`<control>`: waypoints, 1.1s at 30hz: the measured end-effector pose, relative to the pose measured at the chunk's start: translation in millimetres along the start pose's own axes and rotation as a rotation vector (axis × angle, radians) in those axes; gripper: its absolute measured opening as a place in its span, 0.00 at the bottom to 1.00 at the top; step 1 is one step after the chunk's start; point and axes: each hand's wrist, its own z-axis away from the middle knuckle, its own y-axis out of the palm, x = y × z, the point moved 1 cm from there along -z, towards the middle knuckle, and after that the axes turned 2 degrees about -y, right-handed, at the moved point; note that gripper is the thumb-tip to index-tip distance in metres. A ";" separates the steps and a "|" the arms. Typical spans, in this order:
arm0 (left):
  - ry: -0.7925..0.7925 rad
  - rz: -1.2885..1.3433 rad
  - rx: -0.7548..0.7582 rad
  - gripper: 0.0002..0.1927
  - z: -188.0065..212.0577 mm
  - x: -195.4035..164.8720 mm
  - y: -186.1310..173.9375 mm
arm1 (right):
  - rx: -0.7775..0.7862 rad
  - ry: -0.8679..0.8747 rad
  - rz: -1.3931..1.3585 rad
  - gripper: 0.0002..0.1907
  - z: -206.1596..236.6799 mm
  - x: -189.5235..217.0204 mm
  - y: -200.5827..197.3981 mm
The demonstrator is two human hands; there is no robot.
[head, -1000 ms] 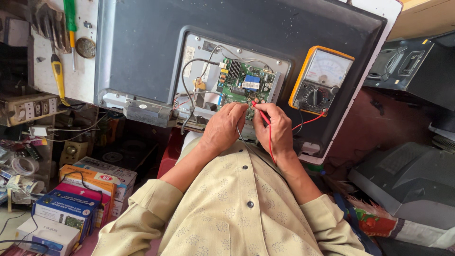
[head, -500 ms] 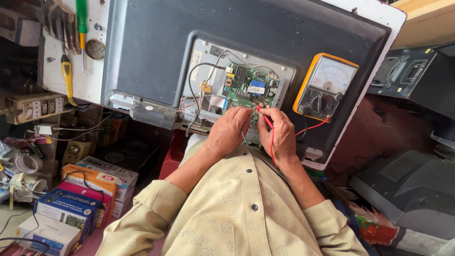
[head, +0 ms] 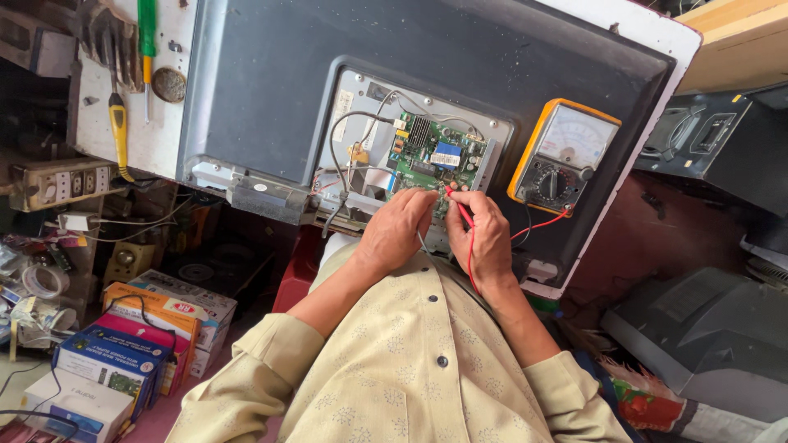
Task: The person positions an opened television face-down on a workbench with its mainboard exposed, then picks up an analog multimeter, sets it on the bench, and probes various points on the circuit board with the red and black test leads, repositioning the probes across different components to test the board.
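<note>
Pinching a red probe (head: 461, 212) in your right hand (head: 484, 238), you press its tip to the green circuit board (head: 431, 160), which sits in the open back of the flat screen (head: 271, 90). Your left hand (head: 398, 234) rests curled at the board's lower edge; whether its grip holds anything, you cannot tell. An orange-cased meter (head: 562, 156) lies just right.

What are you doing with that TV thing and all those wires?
A person has a flat TV lying face down with its back open, showing a green circuit board. The right hand holds a red probe against the board, and its red wire runs to a yellow meter resting on the TV. The left hand is at the board's lower edge beside it; I can't tell what it holds.
</note>
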 end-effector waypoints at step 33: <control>-0.202 0.050 -0.238 0.14 76.1 -19.0 -18.9 | 0.116 -0.048 -0.175 0.08 15.4 -20.8 -18.2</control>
